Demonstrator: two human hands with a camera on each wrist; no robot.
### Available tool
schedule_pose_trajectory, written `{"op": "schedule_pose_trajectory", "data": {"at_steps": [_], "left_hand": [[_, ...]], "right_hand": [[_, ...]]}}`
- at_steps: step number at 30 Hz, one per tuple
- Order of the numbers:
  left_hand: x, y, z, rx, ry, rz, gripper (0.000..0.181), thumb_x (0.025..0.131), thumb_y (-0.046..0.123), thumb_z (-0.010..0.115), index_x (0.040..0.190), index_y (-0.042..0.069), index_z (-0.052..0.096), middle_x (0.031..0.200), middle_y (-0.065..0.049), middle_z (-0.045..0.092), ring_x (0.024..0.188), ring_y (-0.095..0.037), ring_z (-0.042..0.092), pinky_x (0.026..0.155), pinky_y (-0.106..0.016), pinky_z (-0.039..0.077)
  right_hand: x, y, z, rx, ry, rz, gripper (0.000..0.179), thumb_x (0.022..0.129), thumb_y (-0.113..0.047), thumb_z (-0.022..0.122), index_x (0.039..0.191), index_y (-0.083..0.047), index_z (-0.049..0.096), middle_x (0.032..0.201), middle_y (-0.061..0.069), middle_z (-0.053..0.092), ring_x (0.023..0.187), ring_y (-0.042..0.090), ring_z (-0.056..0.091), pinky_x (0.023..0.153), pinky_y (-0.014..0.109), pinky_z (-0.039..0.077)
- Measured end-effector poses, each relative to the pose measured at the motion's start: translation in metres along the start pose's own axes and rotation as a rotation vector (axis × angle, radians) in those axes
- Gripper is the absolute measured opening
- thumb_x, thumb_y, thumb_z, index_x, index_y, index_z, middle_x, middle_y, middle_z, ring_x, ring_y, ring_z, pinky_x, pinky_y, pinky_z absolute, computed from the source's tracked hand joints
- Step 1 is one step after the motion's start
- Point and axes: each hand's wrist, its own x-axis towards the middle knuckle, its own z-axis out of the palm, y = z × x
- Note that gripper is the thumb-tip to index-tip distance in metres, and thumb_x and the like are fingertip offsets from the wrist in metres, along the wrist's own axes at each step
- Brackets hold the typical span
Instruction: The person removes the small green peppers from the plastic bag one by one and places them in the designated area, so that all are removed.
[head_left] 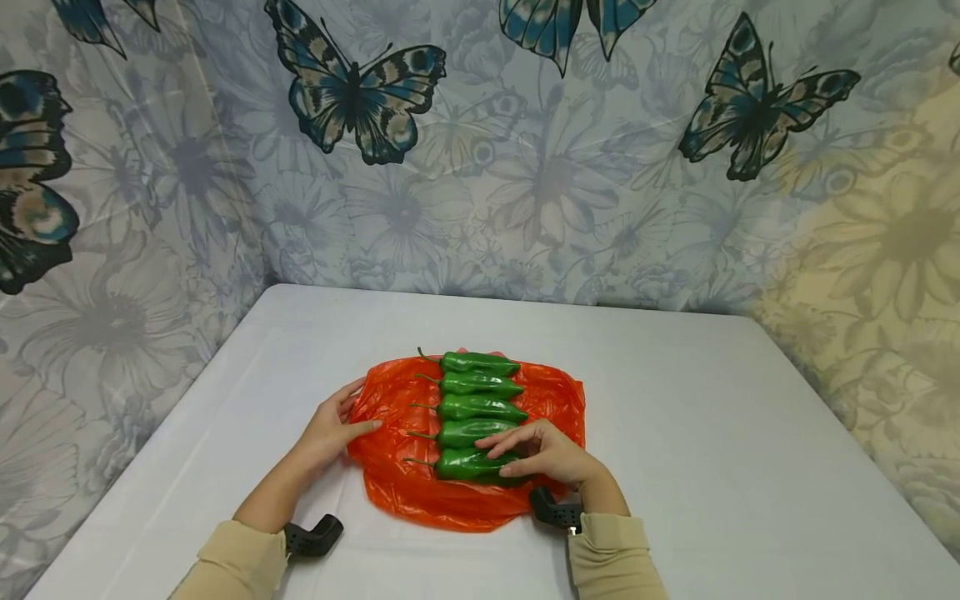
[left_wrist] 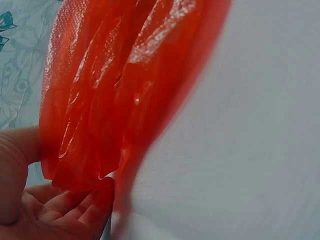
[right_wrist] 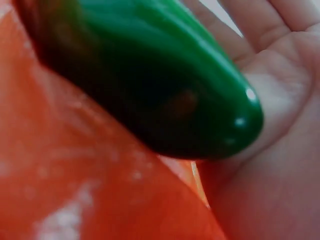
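The front pepper, lowest of five in the middle of the frame, lies across the picture with its stem pointing left and its tip end tucked under the right hand; from those fingers, most of its length runs off leftward. The right hand is clearly the nearer one, slanting in from the lower right, palm down, with the thumb along the pepper's lower side and bent fingers over its upper side. They close around the tip end, though the close right-wrist view is blurred and I can't judge how firm the hold is. The other four peppers lie parallel in a column above it, all on the red bag spread on the white table. At the bag's left edge, the left hand pinches the plastic, thumb above and fingers beneath, well apart from the front pepper.
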Motion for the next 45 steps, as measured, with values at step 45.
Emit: {"op": "schedule_pose_trajectory", "data": {"at_steps": [45], "left_hand": [[0.002,-0.0053,0.0007,-0.136,-0.081,-0.05,0.064,0.088,-0.003,0.053,0.143,-0.009,0.022,0.141,-0.028,0.039,0.1,-0.008,0.059,0.082,-0.022,0.054]], "right_hand": [[0.0026,-0.0036,0.0026,-0.173,-0.018,0.104,0.029,0.082,-0.004,0.065,0.107,0.009,0.065,0.125,0.023,0.058,0.115,0.004,0.054,0.095,0.019,0.044]]}}
